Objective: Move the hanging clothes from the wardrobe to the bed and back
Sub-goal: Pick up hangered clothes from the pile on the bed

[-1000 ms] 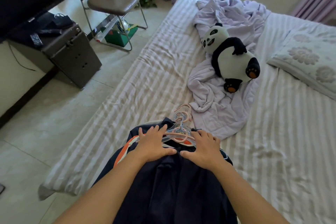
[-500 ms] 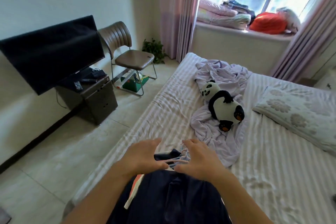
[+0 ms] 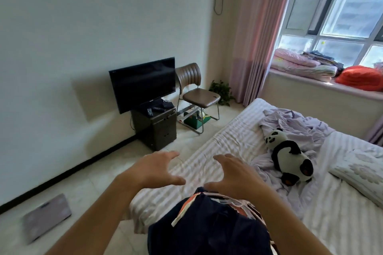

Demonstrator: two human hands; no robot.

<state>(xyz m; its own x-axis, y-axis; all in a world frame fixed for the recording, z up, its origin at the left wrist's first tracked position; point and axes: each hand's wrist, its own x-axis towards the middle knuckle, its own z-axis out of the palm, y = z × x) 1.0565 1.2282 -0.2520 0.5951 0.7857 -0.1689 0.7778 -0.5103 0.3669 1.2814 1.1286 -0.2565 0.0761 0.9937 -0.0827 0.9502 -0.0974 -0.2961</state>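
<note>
Head view: dark navy clothes [image 3: 209, 232] with orange-and-white trim lie piled on the near corner of the striped bed [image 3: 342, 213], pale hangers [image 3: 238, 203] at their upper edge, partly hidden under the right wrist. Further up the bed, a panda plush [image 3: 288, 157] rests on a crumpled lilac sheet [image 3: 296, 124]; a patterned pillow [image 3: 360, 174] lies to the right. Off the bed: a television [image 3: 143, 84] on a dark cabinet [image 3: 159, 128], a brown chair [image 3: 196, 93], a scale [image 3: 46, 216] on the floor, folded bedding [image 3: 300, 66] on the windowsill. Left hand [image 3: 153, 168] and right hand [image 3: 234, 174] are raised above the pile, fingers spread wide, holding nothing; the clothes lie just below and nearer the camera than the fingertips.
</note>
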